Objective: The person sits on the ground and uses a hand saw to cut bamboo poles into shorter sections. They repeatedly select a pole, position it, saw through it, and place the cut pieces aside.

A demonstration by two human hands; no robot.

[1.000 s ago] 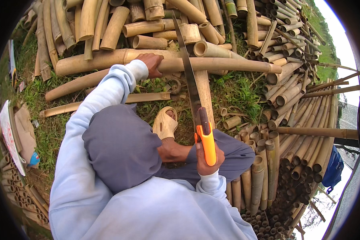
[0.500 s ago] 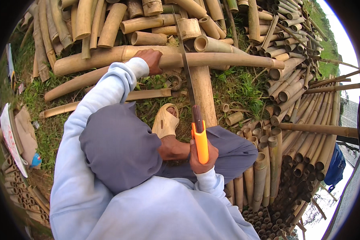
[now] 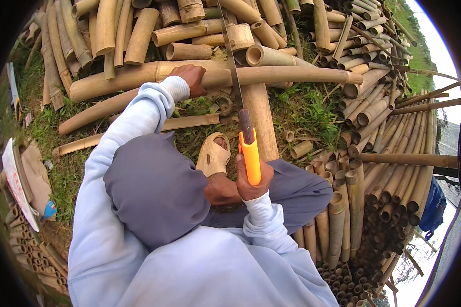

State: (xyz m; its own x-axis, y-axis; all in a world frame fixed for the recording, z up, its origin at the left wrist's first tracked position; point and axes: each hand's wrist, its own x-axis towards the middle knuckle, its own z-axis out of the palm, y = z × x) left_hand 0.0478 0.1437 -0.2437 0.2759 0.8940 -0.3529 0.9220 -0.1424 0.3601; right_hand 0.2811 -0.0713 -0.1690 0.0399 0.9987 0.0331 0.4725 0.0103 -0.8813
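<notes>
My left hand (image 3: 191, 80) is wrapped over a long, slightly curved bamboo pole (image 3: 292, 75) that lies crosswise ahead of me. In my right hand (image 3: 256, 185) is the orange handle of a handsaw (image 3: 249, 153), closed tightly in the fingers. The saw's long blade points away from me and crosses the pole just right of my left hand. Beneath the pole, a thick bamboo log (image 3: 260, 123) runs toward me. Whether the blade has cut into the pole cannot be made out.
Cut bamboo pieces (image 3: 187, 51) are heaped at the far side. Stacked bamboo tubes (image 3: 374, 97) and upright ones (image 3: 338, 220) fill the right. A split bamboo strip (image 3: 189, 121) lies in the grass near my sandalled foot (image 3: 214, 156). Cardboard (image 3: 35, 169) lies at left.
My right hand has pushed the saw forward, away from my body, so the handle sits closer to the pole. My left hand keeps its hold on the pole.
</notes>
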